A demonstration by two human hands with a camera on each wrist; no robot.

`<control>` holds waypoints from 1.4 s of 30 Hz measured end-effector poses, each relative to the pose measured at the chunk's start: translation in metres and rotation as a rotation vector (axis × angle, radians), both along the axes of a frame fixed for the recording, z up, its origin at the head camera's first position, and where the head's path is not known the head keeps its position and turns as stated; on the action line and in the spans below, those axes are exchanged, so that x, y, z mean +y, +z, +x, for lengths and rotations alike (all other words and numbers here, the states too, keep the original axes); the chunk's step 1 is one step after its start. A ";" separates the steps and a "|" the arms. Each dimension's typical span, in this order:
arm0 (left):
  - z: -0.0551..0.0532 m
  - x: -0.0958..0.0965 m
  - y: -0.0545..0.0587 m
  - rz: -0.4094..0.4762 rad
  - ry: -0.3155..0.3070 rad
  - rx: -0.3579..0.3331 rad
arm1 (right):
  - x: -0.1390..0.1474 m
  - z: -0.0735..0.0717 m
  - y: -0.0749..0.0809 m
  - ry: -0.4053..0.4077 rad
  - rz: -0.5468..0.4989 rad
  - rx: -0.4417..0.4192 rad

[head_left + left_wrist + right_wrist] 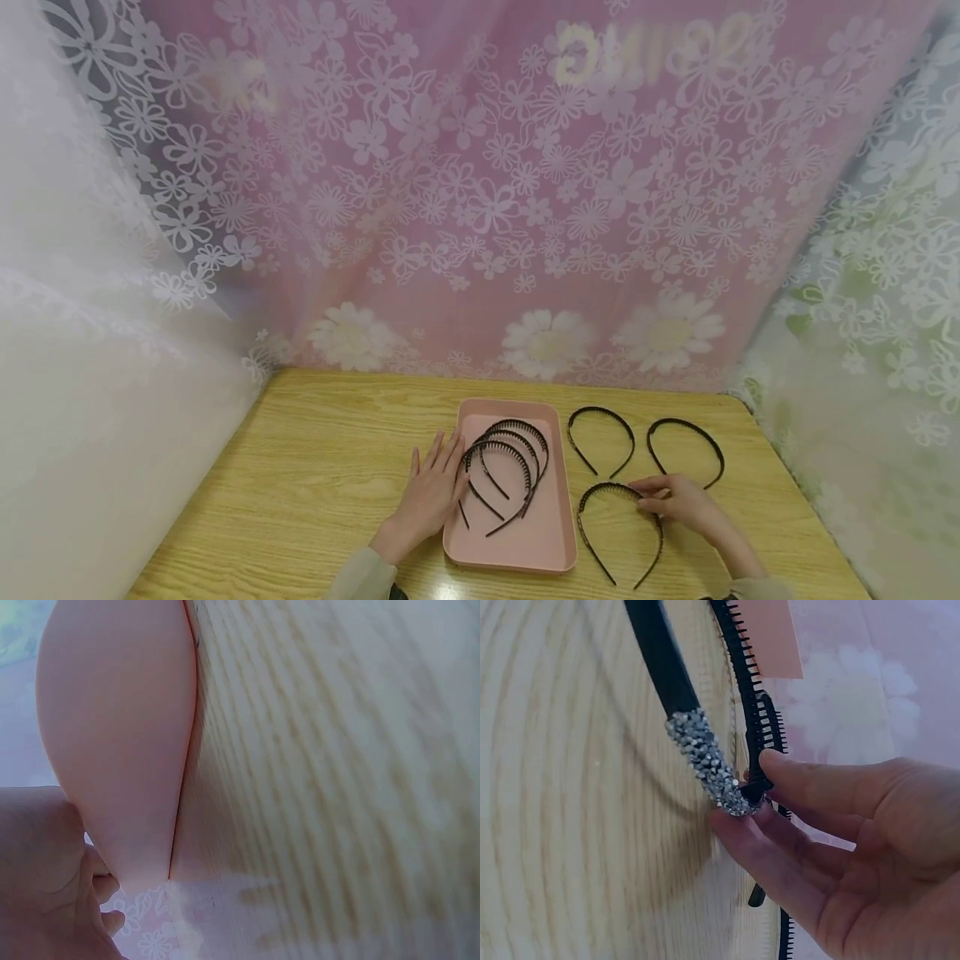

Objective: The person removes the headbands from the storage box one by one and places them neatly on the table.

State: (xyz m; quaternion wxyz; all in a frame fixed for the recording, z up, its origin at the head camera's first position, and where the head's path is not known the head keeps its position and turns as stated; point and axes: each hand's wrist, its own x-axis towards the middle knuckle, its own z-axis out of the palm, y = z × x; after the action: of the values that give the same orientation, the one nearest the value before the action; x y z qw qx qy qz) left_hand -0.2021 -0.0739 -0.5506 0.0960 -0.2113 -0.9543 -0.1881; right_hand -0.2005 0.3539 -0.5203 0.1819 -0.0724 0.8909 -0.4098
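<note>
My right hand (678, 502) pinches a black toothed headband (582, 502) near its upper right curve, between thumb and fingers. In the right wrist view, silver sparkling stones (705, 761) cover part of this headband. To its left lies a pink rectangular tray (551, 537), with several black headbands (529, 477) overlapping inside. Against the tray's left wall rests my left hand (429, 498), its fingers extended along the side. The left wrist view shows the tray's outer wall (120, 712) close up, with the hand (41, 870) touching it.
Two more black headbands lie behind my right hand, one (632, 433) close to the tray's right side and another (722, 458) farther right. Beneath everything is a wooden table (322, 467). Flowered curtains (480, 208) hang at the back and both sides.
</note>
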 end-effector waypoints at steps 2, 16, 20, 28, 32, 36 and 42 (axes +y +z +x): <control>0.000 0.000 0.000 -0.001 0.001 -0.003 | -0.002 0.001 0.000 -0.009 0.022 0.028; -0.003 0.000 -0.002 -0.013 0.007 -0.012 | -0.009 0.002 -0.001 -0.032 0.057 0.078; -0.004 0.000 -0.003 -0.014 0.005 -0.015 | -0.008 0.001 0.004 -0.061 0.042 0.088; -0.003 -0.001 -0.002 -0.012 0.007 -0.013 | -0.008 0.001 0.009 -0.124 -0.126 0.148; -0.003 -0.001 -0.003 -0.011 0.008 -0.007 | -0.012 -0.001 0.012 -0.165 -0.211 0.142; -0.003 -0.001 -0.003 -0.011 0.008 0.000 | -0.019 -0.003 0.017 -0.191 -0.270 0.136; -0.002 -0.001 -0.003 -0.006 0.008 0.003 | -0.029 -0.006 0.022 -0.207 -0.321 0.146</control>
State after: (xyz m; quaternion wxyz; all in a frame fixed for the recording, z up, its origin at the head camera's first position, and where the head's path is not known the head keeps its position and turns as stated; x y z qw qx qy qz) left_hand -0.2041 -0.0746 -0.5536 0.0976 -0.2079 -0.9556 -0.1845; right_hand -0.2066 0.3253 -0.4981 0.0601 -0.0381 0.8276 -0.5568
